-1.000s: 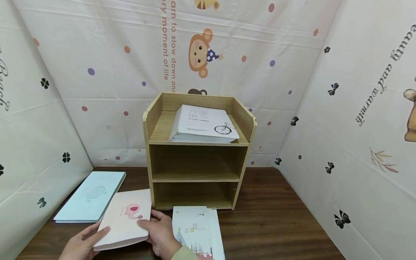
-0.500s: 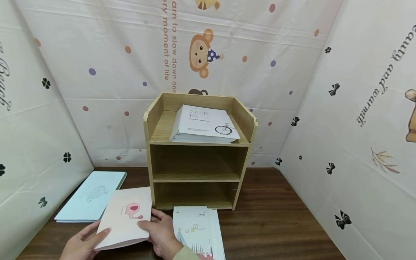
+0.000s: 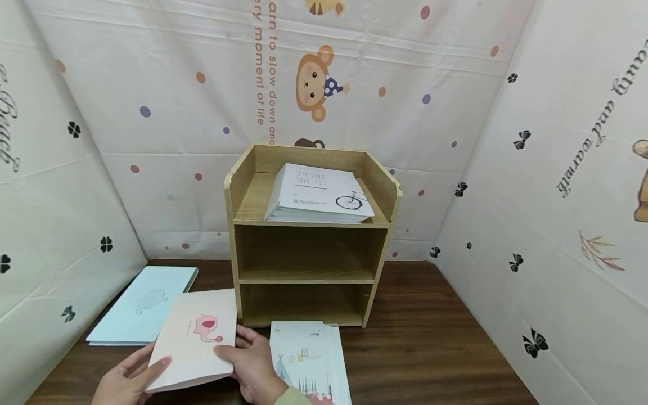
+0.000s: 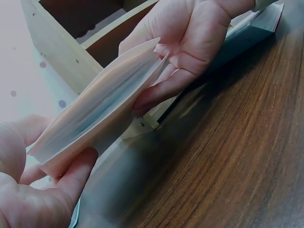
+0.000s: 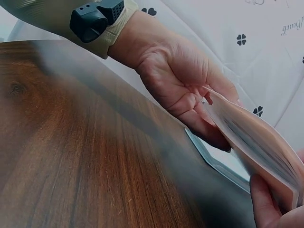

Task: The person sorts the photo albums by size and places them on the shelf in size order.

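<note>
Both hands hold a pale pink notebook (image 3: 197, 332) with a pink elephant on its cover, at the lower left of the head view. The left hand (image 3: 126, 376) grips its left lower corner, thumb on the cover. At the right edge, the right hand (image 3: 253, 363) pinches it with the thumb on top and fingers beneath. In the left wrist view the notebook (image 4: 102, 104) is lifted over the table, its page edges bowed slightly apart. Behind it on the left lies a light blue notebook (image 3: 147, 304) with a whale outline.
A three-level wooden shelf (image 3: 306, 281) stands at the back centre, with a thick white book (image 3: 321, 191) on top. White illustrated books (image 3: 309, 360) lie before it, right of the right hand. Patterned cloth walls (image 3: 354, 84) enclose the dark wooden table (image 3: 420, 349).
The pink notebook's far edge has risen slightly in the head view. Both hands keep their hold on it, and the other books stay in place.
</note>
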`<state>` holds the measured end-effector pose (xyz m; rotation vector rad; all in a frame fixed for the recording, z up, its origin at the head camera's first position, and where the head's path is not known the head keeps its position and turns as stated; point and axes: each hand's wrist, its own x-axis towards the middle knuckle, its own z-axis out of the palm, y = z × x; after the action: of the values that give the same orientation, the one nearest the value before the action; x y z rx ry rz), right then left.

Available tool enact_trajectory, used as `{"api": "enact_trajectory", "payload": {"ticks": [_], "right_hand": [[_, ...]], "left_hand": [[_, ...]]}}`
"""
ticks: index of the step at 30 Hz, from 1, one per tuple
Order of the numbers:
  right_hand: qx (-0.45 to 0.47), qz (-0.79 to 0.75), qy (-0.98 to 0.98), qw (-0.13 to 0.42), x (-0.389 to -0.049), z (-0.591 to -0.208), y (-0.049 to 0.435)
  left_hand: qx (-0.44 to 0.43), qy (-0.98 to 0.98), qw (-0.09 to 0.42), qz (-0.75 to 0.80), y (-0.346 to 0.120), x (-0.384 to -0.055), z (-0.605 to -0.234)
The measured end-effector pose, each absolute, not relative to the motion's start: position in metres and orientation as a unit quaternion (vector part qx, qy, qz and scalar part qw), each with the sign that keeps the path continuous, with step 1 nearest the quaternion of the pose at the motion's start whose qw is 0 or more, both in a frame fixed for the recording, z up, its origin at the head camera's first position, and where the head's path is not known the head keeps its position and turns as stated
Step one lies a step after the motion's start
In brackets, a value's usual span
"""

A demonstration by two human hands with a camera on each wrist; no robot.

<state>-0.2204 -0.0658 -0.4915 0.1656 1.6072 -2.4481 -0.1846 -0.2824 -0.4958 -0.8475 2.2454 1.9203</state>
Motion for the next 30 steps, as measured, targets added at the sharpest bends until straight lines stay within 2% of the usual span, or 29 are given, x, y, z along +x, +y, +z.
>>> {"api": "enact_trajectory", "payload": {"ticks": [30], "right_hand": [[0.022,-0.838,0.532,0.115,-0.204,-0.479,-0.059]], "left_hand": [[-0.294,0.721,0.015,0.627,-0.285,-0.172,-0.492]]}}
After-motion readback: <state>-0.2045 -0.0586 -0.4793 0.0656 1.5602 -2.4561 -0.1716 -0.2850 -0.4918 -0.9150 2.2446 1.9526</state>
